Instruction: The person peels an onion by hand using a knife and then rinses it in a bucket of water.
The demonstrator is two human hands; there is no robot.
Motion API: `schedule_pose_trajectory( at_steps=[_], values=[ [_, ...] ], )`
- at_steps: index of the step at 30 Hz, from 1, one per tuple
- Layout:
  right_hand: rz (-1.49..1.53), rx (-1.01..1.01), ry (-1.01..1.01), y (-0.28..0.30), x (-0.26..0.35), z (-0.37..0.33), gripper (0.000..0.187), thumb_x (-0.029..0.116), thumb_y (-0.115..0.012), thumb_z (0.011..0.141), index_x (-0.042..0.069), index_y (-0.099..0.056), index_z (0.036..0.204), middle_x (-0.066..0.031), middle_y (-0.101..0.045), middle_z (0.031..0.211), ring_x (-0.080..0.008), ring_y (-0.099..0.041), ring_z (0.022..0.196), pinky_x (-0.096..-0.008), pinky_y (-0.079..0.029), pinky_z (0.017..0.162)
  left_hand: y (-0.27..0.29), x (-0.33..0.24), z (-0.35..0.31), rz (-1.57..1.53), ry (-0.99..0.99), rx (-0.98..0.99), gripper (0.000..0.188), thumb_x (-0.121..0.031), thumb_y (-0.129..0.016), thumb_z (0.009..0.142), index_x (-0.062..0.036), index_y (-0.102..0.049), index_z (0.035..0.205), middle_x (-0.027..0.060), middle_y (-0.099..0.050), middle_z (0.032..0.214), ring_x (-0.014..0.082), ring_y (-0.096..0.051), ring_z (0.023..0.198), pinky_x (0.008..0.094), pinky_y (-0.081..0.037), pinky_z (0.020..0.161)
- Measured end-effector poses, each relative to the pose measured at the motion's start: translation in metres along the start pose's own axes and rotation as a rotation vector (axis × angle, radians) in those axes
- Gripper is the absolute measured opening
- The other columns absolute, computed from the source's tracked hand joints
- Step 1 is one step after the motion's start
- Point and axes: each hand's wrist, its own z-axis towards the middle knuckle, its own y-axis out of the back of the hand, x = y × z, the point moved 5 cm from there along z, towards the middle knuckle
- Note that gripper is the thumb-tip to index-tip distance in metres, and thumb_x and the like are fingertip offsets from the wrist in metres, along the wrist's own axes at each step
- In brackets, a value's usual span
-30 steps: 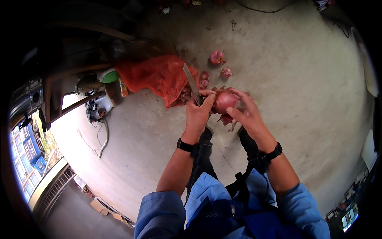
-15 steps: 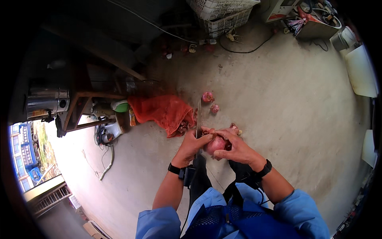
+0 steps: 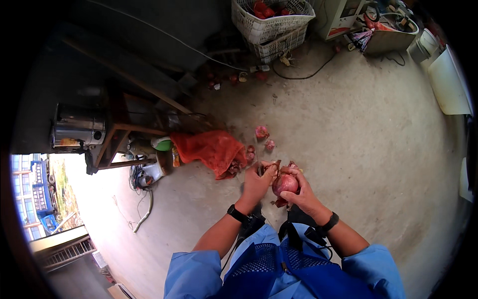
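Note:
My right hand (image 3: 303, 195) is closed around a large red onion (image 3: 285, 184), thumb on its near side. Dry brown peel (image 3: 277, 164) sticks up from the onion's far left, and more loose peel hangs below it. My left hand (image 3: 257, 185) is closed on a knife (image 3: 258, 158), whose thin blade points away and looks blurred. Its thumb and finger are pinched by the peel, just left of the onion. On the floor beyond lie a red onion (image 3: 261, 132) and a smaller onion (image 3: 269, 144). A red mesh bag (image 3: 209, 149) lies to the left, open end toward my hands.
A wooden stand (image 3: 117, 137) is on the left, with a metal pot (image 3: 78, 127) beside it. Stacked white crates (image 3: 269, 31) stand at the back; several onions lie near them. A dark cable (image 3: 308, 77) crosses the floor. White containers (image 3: 448, 82) line the right side.
My left hand has drawn slightly away from the onion's top, and peel now stands up between the hands. Both hands and the onion have shifted right in view.

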Motion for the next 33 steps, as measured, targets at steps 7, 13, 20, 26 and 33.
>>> schedule_pose_trajectory(
  at_steps=[7, 13, 20, 26, 33],
  values=[
    [0.366, -0.016, -0.078, 0.01, 0.007, -0.006, 0.079, 0.026, -0.079, 0.08, 0.007, -0.039, 0.145, -0.0097, -0.05, 0.133, -0.0203, -0.055, 0.12, -0.0348, -0.05, 0.1, 0.03, -0.036, 0.001, 0.242, -0.231, -0.265, 0.038, -0.01, -0.076, 0.085, 0.0011, -0.061, 0.117, 0.0072, -0.068, 0.106, 0.0125, -0.063, 0.093, 0.0266, -0.051, 0.083],
    [0.318, 0.022, -0.124, 0.018, 0.018, 0.001, 0.068, 0.024, -0.077, 0.083, 0.006, -0.043, 0.139, -0.0093, -0.054, 0.127, -0.0182, -0.059, 0.112, -0.0347, -0.052, 0.094, -0.026, -0.064, -0.046, 0.478, -0.268, 0.003, 0.056, -0.012, -0.084, 0.073, -0.005, -0.063, 0.124, 0.0075, -0.066, 0.112, 0.016, -0.063, 0.098, 0.0294, -0.052, 0.082],
    [0.396, -0.125, -0.123, 0.016, 0.006, 0.003, 0.028, 0.012, -0.064, 0.092, 0.005, -0.057, 0.117, -0.0059, -0.065, 0.101, -0.0149, -0.066, 0.089, -0.0301, -0.057, 0.078, -0.048, -0.066, -0.063, 0.52, -0.267, 0.021, 0.07, -0.019, -0.087, 0.068, -0.0099, -0.06, 0.132, 0.0113, -0.066, 0.115, 0.025, -0.064, 0.095, 0.0333, -0.054, 0.08],
    [0.383, -0.339, -0.035, -0.003, -0.003, 0.011, 0.019, 0.019, -0.059, 0.099, 0.002, -0.067, 0.1, -0.0054, -0.067, 0.093, -0.0125, -0.064, 0.085, -0.0273, -0.054, 0.075, -0.022, -0.066, -0.069, 0.492, -0.406, -0.003, 0.072, -0.021, -0.087, 0.068, -0.0036, -0.057, 0.132, 0.0172, -0.064, 0.118, 0.0298, -0.065, 0.104, 0.036, -0.053, 0.088],
    [0.324, -0.406, -0.015, -0.044, 0.001, 0.012, 0.029, 0.022, -0.056, 0.101, -0.001, -0.062, 0.118, -0.0087, -0.069, 0.1, -0.0161, -0.067, 0.086, -0.0287, -0.058, 0.073, 0.029, -0.053, -0.073, 0.013, -0.173, 0.139, 0.067, -0.014, -0.082, 0.076, 0.0007, -0.053, 0.135, 0.0112, -0.063, 0.119, 0.0178, -0.06, 0.109, 0.0329, -0.05, 0.095]
  ],
)
